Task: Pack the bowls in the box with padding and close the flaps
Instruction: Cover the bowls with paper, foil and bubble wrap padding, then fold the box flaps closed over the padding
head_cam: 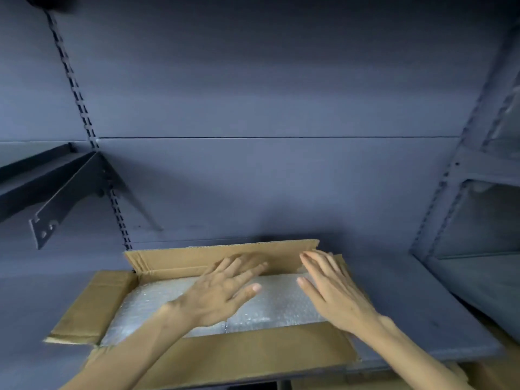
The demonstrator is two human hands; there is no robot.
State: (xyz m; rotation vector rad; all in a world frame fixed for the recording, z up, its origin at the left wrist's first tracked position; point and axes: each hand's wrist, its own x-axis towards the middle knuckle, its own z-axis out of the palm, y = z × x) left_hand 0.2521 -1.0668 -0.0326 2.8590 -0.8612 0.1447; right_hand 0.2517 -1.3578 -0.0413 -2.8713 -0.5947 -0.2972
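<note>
Under bubble wrap (270, 302), box (197, 263) contents stay hidden.

one cardboard box (180, 358) with four flaps showing, at 12, 3, 6 and 9 o'clock; one sheet of bubble wrap (281, 302); two hands, left hand (222, 294), right hand (332, 291); one shelf bracket (64, 192) at 9 o'clock

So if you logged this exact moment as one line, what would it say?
box flaps open | bubble wrap covers contents | left hand, right hand open above it | bowls unseen
</note>
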